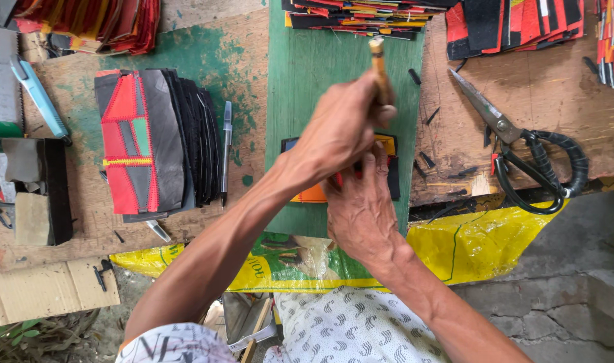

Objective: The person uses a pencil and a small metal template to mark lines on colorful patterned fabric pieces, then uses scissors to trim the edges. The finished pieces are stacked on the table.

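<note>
My left hand (340, 128) is shut on a wooden tool handle (378, 67) that stands nearly upright over a green board (307, 81). Its lower end is hidden behind my fingers. Just below, my right hand (361, 208) presses flat on a small orange, yellow and black fabric piece (387, 145) lying on the board. Most of that piece is covered by both hands.
A stack of red, grey and black stitched pieces (152, 141) lies to the left with a pen (226, 148) beside it. Large black-handled scissors (522, 154) rest on the right. More coloured stacks (515, 23) line the far edge. A yellow sack (481, 242) hangs at the bench front.
</note>
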